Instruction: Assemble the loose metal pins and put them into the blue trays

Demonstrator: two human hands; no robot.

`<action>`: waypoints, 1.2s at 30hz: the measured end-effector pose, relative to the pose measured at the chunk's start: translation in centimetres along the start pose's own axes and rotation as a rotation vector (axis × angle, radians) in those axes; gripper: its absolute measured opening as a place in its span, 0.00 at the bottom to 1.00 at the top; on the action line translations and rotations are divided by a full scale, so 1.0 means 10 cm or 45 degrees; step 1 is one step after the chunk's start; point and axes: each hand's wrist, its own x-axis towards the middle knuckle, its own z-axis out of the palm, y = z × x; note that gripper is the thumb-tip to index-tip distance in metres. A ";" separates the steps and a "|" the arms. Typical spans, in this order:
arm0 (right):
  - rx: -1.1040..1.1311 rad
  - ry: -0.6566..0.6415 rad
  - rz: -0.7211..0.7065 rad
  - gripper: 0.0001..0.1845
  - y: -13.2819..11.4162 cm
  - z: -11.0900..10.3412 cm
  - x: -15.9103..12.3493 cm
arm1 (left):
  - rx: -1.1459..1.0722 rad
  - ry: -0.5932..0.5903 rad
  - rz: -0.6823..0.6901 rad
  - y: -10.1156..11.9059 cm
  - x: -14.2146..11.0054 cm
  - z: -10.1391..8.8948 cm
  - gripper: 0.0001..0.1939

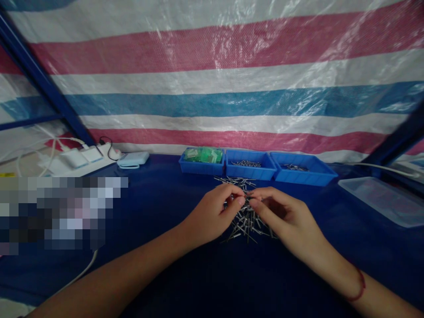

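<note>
Blue covers the desk [159, 198], where a loose pile of thin metal pins [247, 223] lies crisscrossed beneath both hands. The left hand [212, 214] has a narrow grip, thumb and forefinger pinched on a small metal piece [247, 199]; the right hand [294, 218] meets it fingertip to fingertip, its grip just as narrow on that piece, though the blur leaves me unable to tell if it is one pin or several. Beyond the pile, three bins stand in a row: the left bin [202, 168] carries green and clear bags [208, 155], while the middle bin [250, 172] and right bin [304, 176] each hold more metal pins. Near the right edge lies a translucent plastic tray [380, 201]. A dark red bracelet [361, 287] circles the right wrist.
</note>
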 end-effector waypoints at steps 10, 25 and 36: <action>-0.009 0.012 -0.094 0.07 -0.03 -0.02 0.00 | -0.057 -0.052 0.024 0.05 -0.04 0.04 0.07; -0.067 0.014 -0.145 0.06 -0.03 -0.02 0.00 | -0.046 0.124 0.002 0.05 -0.04 0.03 0.02; -0.082 -0.180 -0.092 0.08 0.01 -0.02 0.01 | -0.085 0.204 -0.001 0.08 -0.06 0.01 0.03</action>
